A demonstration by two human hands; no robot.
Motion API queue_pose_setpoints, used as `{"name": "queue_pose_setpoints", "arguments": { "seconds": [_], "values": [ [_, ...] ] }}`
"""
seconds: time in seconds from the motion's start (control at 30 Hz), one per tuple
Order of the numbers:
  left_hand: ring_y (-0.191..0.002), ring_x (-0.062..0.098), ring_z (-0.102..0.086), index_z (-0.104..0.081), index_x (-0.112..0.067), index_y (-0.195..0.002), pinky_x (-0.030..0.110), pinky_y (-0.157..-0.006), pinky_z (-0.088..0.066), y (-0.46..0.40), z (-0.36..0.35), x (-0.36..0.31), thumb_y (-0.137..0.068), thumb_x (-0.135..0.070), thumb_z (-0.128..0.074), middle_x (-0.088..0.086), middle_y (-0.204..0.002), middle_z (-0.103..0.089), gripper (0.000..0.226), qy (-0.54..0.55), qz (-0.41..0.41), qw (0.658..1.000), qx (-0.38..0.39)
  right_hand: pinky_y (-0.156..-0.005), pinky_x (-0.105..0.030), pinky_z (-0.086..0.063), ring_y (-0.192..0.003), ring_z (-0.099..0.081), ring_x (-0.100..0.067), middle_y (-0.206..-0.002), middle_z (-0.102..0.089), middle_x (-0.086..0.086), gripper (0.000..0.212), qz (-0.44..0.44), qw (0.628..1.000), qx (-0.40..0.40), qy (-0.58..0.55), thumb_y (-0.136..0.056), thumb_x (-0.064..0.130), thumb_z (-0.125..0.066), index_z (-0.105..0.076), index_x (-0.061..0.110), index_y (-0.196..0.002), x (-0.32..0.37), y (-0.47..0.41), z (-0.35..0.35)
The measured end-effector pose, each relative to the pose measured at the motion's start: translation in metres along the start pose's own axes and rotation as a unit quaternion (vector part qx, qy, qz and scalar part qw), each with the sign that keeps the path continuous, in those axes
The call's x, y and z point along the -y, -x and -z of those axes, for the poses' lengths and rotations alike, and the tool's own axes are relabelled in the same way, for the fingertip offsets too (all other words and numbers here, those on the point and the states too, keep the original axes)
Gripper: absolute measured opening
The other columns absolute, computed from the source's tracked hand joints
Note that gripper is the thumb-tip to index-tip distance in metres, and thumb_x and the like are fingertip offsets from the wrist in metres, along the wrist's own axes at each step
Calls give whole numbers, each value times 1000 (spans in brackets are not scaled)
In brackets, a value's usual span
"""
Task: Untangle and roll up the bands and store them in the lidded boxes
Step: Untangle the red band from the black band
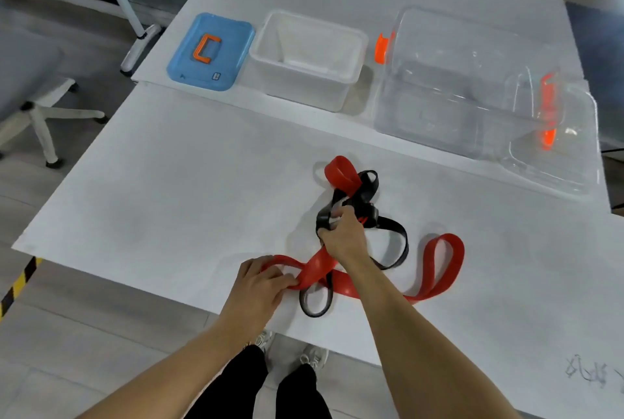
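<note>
A red band [442,270] and a black band [395,243] lie knotted together on the white table [169,182] near its front edge. My right hand [342,236] grips the black band at the knot. My left hand [260,287] pinches a loop of the red band flat against the table. A white open box [307,61] stands at the back, its blue lid [212,50] with an orange handle lying to its left. A clear box [449,88] with orange clips stands at the back right, its clear lid [557,135] leaning on its right side.
An office chair [37,88] stands on the floor to the left, next to a white rack leg [141,44]. Black and yellow tape [17,283] marks the floor at the table's left corner. My legs and shoes show below the table edge.
</note>
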State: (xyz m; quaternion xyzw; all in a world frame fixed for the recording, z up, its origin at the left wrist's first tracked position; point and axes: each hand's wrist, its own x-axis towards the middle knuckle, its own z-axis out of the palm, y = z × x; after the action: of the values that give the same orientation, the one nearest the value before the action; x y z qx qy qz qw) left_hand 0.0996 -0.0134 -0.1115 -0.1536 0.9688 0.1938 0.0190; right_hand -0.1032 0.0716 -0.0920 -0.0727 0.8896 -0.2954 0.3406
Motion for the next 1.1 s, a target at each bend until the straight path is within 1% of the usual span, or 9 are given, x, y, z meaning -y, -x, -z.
{"name": "queue_pose_setpoints", "arguments": {
  "seconds": [0.1,0.23,0.37,0.5,0.6,0.73,0.83,0.93,1.1],
  "values": [
    [-111,23,-66,-76,-39,-99,33,-98,-35,-12,13,-4,-78,-18,-77,-17,-89,-73,30,10,-41,999,-10,-87,-30,-49,-97,-64,-18,-92,-62,11,48,-39,988,-24,-148,-92,17,-77,-52,13,-132,-5,0,18],
    [-103,18,-67,-76,-39,-97,32,-102,-33,-26,25,-18,-76,-17,-78,-17,-83,-73,31,-28,-130,991,30,-84,-29,-55,-92,-69,-19,-95,-72,2,43,-67,965,-79,-239,-86,16,-81,-65,6,-124,3,-6,48],
    [-90,17,-65,-75,-39,-91,31,-101,-34,-28,26,-18,-73,-20,-81,-16,-75,-68,27,-72,-158,982,77,-87,-36,-61,-90,-72,-21,-104,-75,-8,42,-13,940,-122,-317,-90,12,-75,-59,14,-128,20,-1,81],
    [-86,18,-69,-76,-38,-83,37,-100,-43,-19,29,2,-56,-10,-88,-13,-76,-68,40,-134,-116,980,91,-55,-26,-52,-71,-66,-22,-90,-72,-15,35,28,902,-135,-409,-97,8,-59,-62,27,-126,26,5,115],
    [-83,20,-70,-77,-36,-91,43,-100,-48,-16,35,23,-55,-4,-87,-9,-76,-69,49,-158,-67,983,68,-48,-23,-48,-81,-65,-30,-105,-74,-24,31,21,888,-161,-431,-92,4,-51,-79,19,-92,27,12,136],
    [-79,28,-70,-78,-26,-86,49,-97,-52,-27,52,34,-54,7,-83,0,-74,-70,46,-192,-25,981,10,-43,-19,-49,-72,-61,-22,-86,-64,-7,3,0,863,-180,-473,-89,16,-72,-71,18,-90,23,26,160],
    [-78,33,-69,-76,-19,-83,50,-101,-47,-39,67,48,-59,13,-73,6,-78,-72,41,-189,36,980,-44,-60,-27,-58,-68,-66,-20,-80,-67,-3,32,41,896,-162,-412,-82,7,-77,-69,25,-108,12,33,173],
    [-78,37,-67,-75,-14,-86,52,-103,-43,-52,81,62,-66,15,-67,12,-81,-71,35,-201,69,972,-98,-61,-25,-53,-60,-63,-15,-81,-69,-3,30,64,946,-183,-260,-86,7,-68,-69,25,-111,-3,38,181],
    [-79,39,-63,-73,-9,-89,52,-109,-37,-71,100,74,-68,17,-61,15,-79,-66,35,-222,122,956,-145,-74,-32,-44,-93,-65,-29,-115,-70,-10,24,-9,995,-100,-7,-97,26,-60,-62,21,-120,-40,34,172]
  ]
}}
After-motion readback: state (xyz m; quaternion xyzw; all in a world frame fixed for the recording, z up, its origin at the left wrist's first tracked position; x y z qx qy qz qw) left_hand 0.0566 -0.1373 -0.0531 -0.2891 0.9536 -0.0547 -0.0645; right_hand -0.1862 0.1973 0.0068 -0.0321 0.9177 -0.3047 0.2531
